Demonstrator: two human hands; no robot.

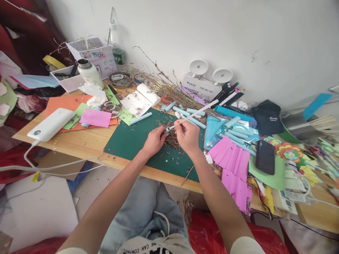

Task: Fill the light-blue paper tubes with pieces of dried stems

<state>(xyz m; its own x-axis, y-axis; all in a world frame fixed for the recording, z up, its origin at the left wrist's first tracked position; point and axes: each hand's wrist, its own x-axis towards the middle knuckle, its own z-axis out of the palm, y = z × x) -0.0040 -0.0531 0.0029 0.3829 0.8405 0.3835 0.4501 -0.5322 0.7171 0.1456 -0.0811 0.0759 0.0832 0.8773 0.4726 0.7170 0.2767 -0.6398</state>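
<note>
Over a dark green mat [122, 139], my left hand [154, 141] pinches a short light-blue paper tube [166, 131]. My right hand [188, 137] is closed on a long thin white strip [203, 109], its lower end at the mouth of the tube; whether it goes inside I cannot tell. Beneath both hands lies a pile of dry brown plant bits [172, 141], with crumbs scattered around. Another light-blue tube [140, 118] rests at the mat's back left edge. More blue tubes [190, 119] lie behind my right hand, and several sit on a clear blue bag [213, 132].
Dry twigs [159, 84] spread along the wall before a white router [201, 86]. At left stand a white power bank [51, 124] with a cable and an uncapped bottle [90, 73]. Pink crepe paper [230, 155] and a black phone [265, 157] lie at right.
</note>
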